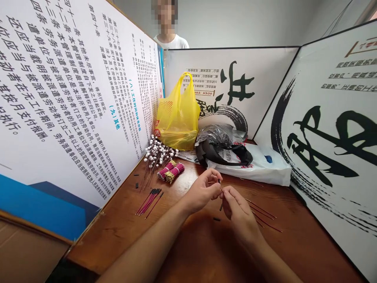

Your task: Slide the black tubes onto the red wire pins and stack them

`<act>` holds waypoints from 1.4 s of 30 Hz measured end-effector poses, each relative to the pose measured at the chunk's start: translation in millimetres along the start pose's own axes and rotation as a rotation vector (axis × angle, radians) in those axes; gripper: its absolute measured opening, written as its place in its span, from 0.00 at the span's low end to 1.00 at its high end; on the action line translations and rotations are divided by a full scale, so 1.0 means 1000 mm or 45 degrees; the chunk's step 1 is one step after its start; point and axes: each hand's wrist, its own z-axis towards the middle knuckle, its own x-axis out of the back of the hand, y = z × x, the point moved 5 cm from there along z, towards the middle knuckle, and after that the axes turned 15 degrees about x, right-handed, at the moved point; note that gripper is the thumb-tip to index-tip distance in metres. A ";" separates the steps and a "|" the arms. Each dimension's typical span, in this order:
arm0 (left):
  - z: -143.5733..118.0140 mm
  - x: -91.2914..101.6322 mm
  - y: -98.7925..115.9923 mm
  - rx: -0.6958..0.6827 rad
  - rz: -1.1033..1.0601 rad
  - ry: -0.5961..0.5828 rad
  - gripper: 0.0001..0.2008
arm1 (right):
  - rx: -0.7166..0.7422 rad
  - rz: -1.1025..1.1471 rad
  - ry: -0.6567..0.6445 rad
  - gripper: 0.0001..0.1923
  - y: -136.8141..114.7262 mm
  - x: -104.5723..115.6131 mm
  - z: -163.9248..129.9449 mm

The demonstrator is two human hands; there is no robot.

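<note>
Over the middle of the table my left hand (pixel 204 190) is closed in a pinch, with a small black sleeve (pixel 219 181) at its fingertips. My right hand (pixel 238 205) meets it, thumb and fingers pinched on a thin red wire whose length is mostly hidden. Below the fingertips a dark piece (pixel 221 206) shows; which hand holds it I cannot tell. A loose black sleeve (pixel 217 219) lies on the wood beneath. Beside my right hand are several loose red wires (pixel 269 225) with metal tips. Left of my left hand lie several red wires with black ends (pixel 150 201).
Tied bundles of red wires (pixel 174 173) lie near stems with white beads (pixel 160 153). Behind stand a yellow plastic bag (pixel 178 118), a black strap (pixel 206 155) and a white plastic bag (pixel 259 167). Printed panels (pixel 79 98) wall the table (pixel 118 239). A person (pixel 171 40) is behind the far panel.
</note>
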 end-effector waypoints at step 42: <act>0.000 0.003 0.002 -0.100 0.284 0.146 0.07 | 0.149 -0.376 0.034 0.15 -0.017 0.006 0.003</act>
